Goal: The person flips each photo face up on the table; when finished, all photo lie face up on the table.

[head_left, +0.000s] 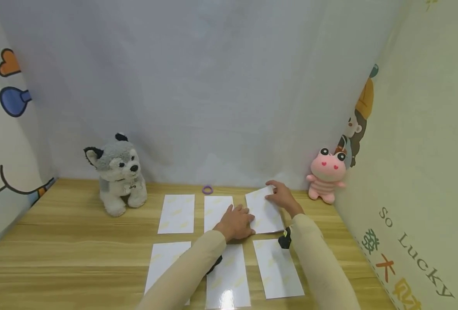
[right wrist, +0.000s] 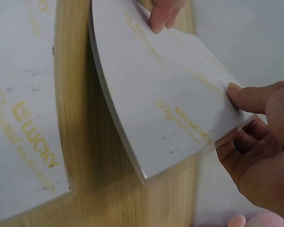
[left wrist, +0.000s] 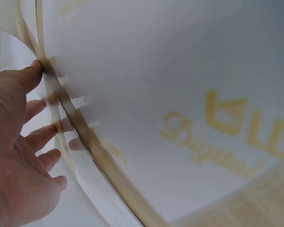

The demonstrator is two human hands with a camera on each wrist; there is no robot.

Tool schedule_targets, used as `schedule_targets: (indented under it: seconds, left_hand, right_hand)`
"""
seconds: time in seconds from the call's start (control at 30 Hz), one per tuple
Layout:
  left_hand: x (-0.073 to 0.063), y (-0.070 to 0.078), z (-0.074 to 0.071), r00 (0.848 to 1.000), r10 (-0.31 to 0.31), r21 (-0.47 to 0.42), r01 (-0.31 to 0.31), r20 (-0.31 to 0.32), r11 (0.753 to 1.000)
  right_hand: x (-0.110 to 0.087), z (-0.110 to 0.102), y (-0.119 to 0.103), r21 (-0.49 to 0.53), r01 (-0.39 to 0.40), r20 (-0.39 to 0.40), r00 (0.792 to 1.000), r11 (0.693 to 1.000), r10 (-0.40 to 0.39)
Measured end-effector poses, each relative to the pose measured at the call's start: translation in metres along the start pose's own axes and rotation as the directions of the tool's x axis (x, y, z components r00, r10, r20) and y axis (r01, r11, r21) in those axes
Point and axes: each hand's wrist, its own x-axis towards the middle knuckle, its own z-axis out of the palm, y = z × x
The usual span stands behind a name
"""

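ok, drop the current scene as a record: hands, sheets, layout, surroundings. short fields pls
right_hand: right hand pinches far-right sheet at its far right corner
left_hand: left hand touches that sheet's left edge
held_sheet: tilted, white, yellow LUCKY Digital print
other_sheets: far-left sheet, far-middle sheet, near-left sheet, near-middle sheet, near-right sheet
layout: two rows of three
surface: wood-grain table
plush_left: grey-and-white husky
plush_right: pink frog-like toy
behind_far_middle: purple ring
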Motion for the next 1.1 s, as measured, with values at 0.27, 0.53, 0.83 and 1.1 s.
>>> schedule_targets:
  seconds: [0.27,0.53,0.83,1.1]
  left_hand:
    - [-0.004,0.005,-0.002,0.997,0.070,-0.034,-0.071,-0.038,0.997]
    - [-0.004,0.001,-0.012,0.993,0.098,-0.266,-0.114,-0.072,0.957]
    - [-0.009,0.002,-0.025,0.969,0.154,-0.333,-0.213,-0.193,0.919]
    - [-0.014,0.012,-0.025,0.966,0.030,-0.281,-0.104,-0.256,0.954]
  right_hand:
    - [-0.008,-0.007,-0.005,0.032,0.006,-0.019,1.000,0.999,-0.006]
    - [-0.013,-0.017,-0.013,0.113,0.007,-0.073,0.997,0.994,0.001]
    - [-0.020,-0.026,-0.028,0.372,0.001,-0.082,0.996,0.928,0.032]
    - [-0.024,-0.023,-0.035,0.578,-0.041,-0.082,0.991,0.815,0.108]
